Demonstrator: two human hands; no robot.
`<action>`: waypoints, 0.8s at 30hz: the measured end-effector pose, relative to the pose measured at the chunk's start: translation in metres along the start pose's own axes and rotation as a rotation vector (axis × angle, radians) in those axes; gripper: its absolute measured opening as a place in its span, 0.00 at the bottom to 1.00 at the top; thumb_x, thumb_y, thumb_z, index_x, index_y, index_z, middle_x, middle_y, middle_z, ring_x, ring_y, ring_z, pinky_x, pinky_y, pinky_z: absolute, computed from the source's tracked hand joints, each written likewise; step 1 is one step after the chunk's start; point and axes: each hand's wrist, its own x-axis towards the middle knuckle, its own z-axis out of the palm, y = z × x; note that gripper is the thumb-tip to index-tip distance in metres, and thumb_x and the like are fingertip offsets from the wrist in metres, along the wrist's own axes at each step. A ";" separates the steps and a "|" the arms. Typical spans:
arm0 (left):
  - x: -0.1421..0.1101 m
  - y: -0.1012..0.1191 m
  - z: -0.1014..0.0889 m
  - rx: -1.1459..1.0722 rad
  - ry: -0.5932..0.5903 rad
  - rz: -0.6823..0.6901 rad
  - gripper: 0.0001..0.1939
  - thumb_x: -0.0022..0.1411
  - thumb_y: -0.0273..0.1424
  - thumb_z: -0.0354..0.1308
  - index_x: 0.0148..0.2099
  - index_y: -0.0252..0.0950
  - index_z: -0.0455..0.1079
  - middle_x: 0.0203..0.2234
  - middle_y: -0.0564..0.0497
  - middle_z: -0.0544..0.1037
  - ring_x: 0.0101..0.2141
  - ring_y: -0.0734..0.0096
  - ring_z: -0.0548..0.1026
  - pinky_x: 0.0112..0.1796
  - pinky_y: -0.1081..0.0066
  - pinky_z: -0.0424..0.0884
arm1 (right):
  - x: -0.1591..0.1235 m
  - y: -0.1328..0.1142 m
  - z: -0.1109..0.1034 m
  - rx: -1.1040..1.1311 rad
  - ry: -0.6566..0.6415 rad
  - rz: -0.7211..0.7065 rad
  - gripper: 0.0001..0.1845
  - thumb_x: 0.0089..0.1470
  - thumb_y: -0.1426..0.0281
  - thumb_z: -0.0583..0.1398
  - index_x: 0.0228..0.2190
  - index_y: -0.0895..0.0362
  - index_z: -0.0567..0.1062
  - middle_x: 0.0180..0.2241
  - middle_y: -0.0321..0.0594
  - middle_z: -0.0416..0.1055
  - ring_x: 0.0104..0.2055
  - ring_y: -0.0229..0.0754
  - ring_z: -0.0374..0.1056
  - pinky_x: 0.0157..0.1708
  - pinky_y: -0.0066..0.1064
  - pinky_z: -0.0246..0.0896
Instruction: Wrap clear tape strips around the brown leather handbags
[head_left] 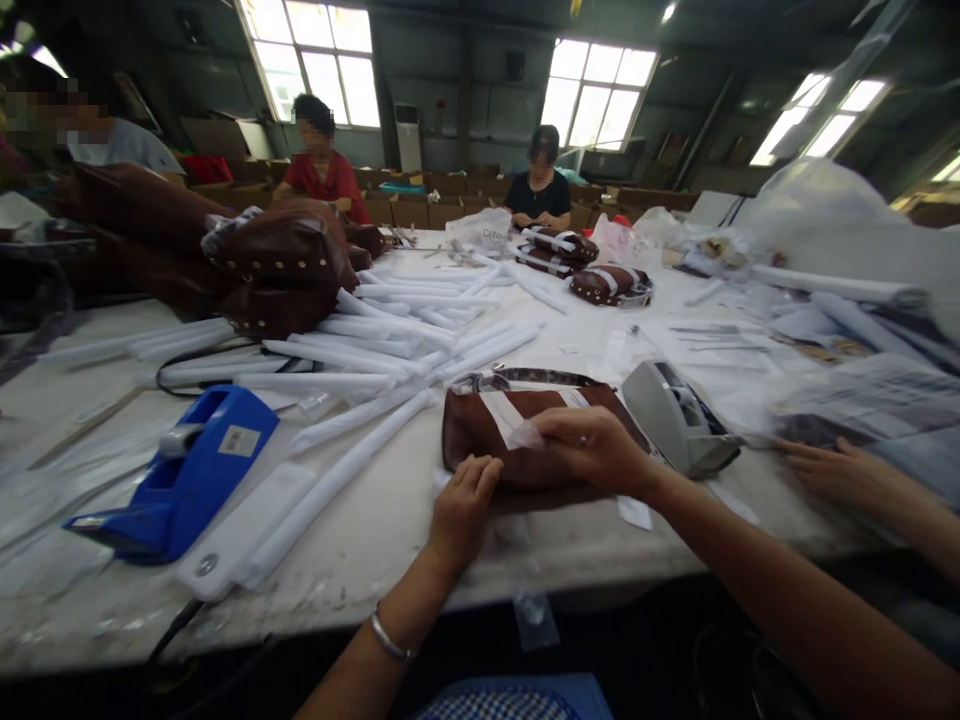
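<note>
A brown leather handbag [480,430] lies on the table in front of me. White paper strips [504,415] wrap across it, and its strap [555,376] runs along the far side. My left hand [463,505] is closed at the bag's near left edge, thumb and fingers pinching there. Over the front of the bag, my right hand [592,448] pinches the loose, whitish end of the left strip; whether clear tape is there too is hard to tell. Just right of the bag stands a grey tape dispenser [667,415].
At left are a blue tape dispenser [217,470], a white power strip [244,530] and many white paper rolls [375,340]. Brown bags [285,250] are piled behind; wrapped bags [611,284] lie farther back. Another person's hand [847,480] touches plastic at right. Several people sit around the table.
</note>
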 end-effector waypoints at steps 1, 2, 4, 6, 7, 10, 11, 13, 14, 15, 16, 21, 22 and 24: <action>0.000 0.000 0.000 -0.016 0.004 -0.015 0.21 0.62 0.18 0.54 0.57 0.36 0.64 0.45 0.45 0.77 0.49 0.60 0.75 0.53 0.61 0.74 | -0.015 0.002 0.010 -0.025 -0.003 -0.030 0.10 0.61 0.70 0.59 0.39 0.56 0.81 0.39 0.42 0.80 0.41 0.45 0.76 0.43 0.34 0.73; 0.000 0.000 0.000 -0.032 0.010 -0.030 0.22 0.62 0.19 0.54 0.57 0.37 0.64 0.45 0.45 0.77 0.49 0.60 0.75 0.53 0.60 0.75 | -0.028 0.006 0.021 -0.046 0.011 -0.060 0.10 0.62 0.71 0.58 0.40 0.55 0.81 0.40 0.43 0.80 0.43 0.44 0.76 0.45 0.34 0.73; 0.000 0.000 -0.001 -0.058 0.021 -0.054 0.24 0.61 0.20 0.55 0.58 0.37 0.63 0.46 0.44 0.77 0.51 0.59 0.75 0.52 0.60 0.75 | -0.048 0.018 0.042 -0.089 0.071 -0.134 0.11 0.63 0.73 0.58 0.42 0.53 0.79 0.43 0.43 0.80 0.45 0.43 0.76 0.48 0.36 0.73; 0.001 -0.001 -0.002 -0.064 0.039 -0.042 0.26 0.61 0.20 0.57 0.61 0.37 0.62 0.53 0.41 0.74 0.55 0.58 0.73 0.53 0.61 0.74 | -0.061 0.032 0.061 -0.160 0.117 -0.215 0.12 0.62 0.75 0.58 0.44 0.51 0.78 0.45 0.42 0.79 0.47 0.43 0.76 0.52 0.39 0.71; 0.001 -0.001 -0.003 -0.060 0.040 -0.015 0.27 0.61 0.19 0.57 0.62 0.37 0.62 0.57 0.40 0.72 0.58 0.58 0.70 0.54 0.61 0.74 | -0.067 0.038 0.068 -0.197 0.131 -0.253 0.13 0.62 0.76 0.57 0.45 0.51 0.78 0.46 0.42 0.79 0.48 0.43 0.75 0.54 0.41 0.70; 0.003 -0.002 -0.004 -0.033 0.014 0.119 0.28 0.64 0.18 0.54 0.64 0.37 0.62 0.60 0.44 0.71 0.62 0.59 0.66 0.58 0.60 0.71 | -0.082 0.044 0.079 -0.257 0.124 -0.323 0.12 0.62 0.76 0.58 0.45 0.53 0.77 0.46 0.42 0.79 0.54 0.45 0.72 0.58 0.45 0.66; 0.003 -0.002 -0.004 -0.024 0.000 0.151 0.26 0.65 0.19 0.53 0.64 0.37 0.62 0.58 0.45 0.73 0.62 0.59 0.67 0.58 0.59 0.70 | -0.086 0.043 0.079 -0.251 0.108 -0.339 0.11 0.61 0.75 0.59 0.44 0.53 0.77 0.44 0.41 0.80 0.54 0.45 0.72 0.58 0.46 0.65; 0.002 -0.003 -0.003 -0.010 -0.012 0.173 0.24 0.66 0.19 0.52 0.62 0.36 0.65 0.57 0.46 0.75 0.60 0.60 0.69 0.58 0.57 0.70 | -0.092 0.038 0.075 -0.227 0.104 -0.347 0.09 0.60 0.73 0.62 0.43 0.52 0.77 0.40 0.38 0.81 0.49 0.43 0.75 0.58 0.44 0.66; 0.002 -0.003 -0.003 -0.006 -0.017 0.171 0.23 0.67 0.20 0.52 0.62 0.35 0.65 0.57 0.45 0.75 0.59 0.60 0.70 0.58 0.56 0.70 | -0.093 0.036 0.072 -0.226 0.131 -0.332 0.09 0.60 0.73 0.62 0.43 0.52 0.77 0.39 0.37 0.81 0.46 0.41 0.76 0.57 0.42 0.66; 0.001 -0.003 -0.002 -0.003 -0.020 0.166 0.22 0.67 0.20 0.52 0.62 0.34 0.65 0.57 0.44 0.75 0.59 0.60 0.70 0.58 0.56 0.70 | -0.092 0.034 0.070 -0.242 0.174 -0.306 0.10 0.60 0.73 0.62 0.44 0.51 0.76 0.40 0.37 0.81 0.44 0.40 0.77 0.57 0.41 0.66; 0.001 -0.004 -0.001 0.000 -0.019 0.169 0.22 0.67 0.21 0.53 0.62 0.34 0.65 0.57 0.44 0.75 0.59 0.60 0.71 0.58 0.55 0.70 | -0.090 0.033 0.067 -0.274 0.217 -0.271 0.11 0.61 0.73 0.62 0.45 0.51 0.76 0.42 0.39 0.80 0.45 0.41 0.76 0.57 0.41 0.66; -0.001 -0.006 0.002 0.000 -0.021 0.190 0.24 0.66 0.21 0.53 0.64 0.34 0.63 0.57 0.43 0.75 0.58 0.60 0.71 0.58 0.55 0.69 | -0.072 0.044 0.074 -0.467 0.187 -0.139 0.18 0.59 0.69 0.63 0.51 0.54 0.72 0.51 0.44 0.75 0.55 0.49 0.69 0.63 0.48 0.56; -0.001 -0.006 0.000 -0.009 -0.033 0.184 0.25 0.66 0.21 0.53 0.64 0.34 0.62 0.57 0.43 0.74 0.58 0.60 0.71 0.59 0.55 0.69 | -0.070 0.047 0.077 -0.488 0.171 -0.118 0.17 0.59 0.71 0.63 0.51 0.55 0.72 0.50 0.45 0.75 0.54 0.49 0.68 0.63 0.48 0.55; -0.001 -0.004 -0.004 -0.041 -0.073 0.154 0.27 0.65 0.21 0.54 0.66 0.34 0.60 0.58 0.43 0.73 0.59 0.61 0.70 0.60 0.55 0.67 | -0.070 0.052 0.085 -0.530 0.169 -0.077 0.16 0.58 0.75 0.60 0.49 0.56 0.72 0.48 0.45 0.75 0.52 0.49 0.68 0.61 0.47 0.56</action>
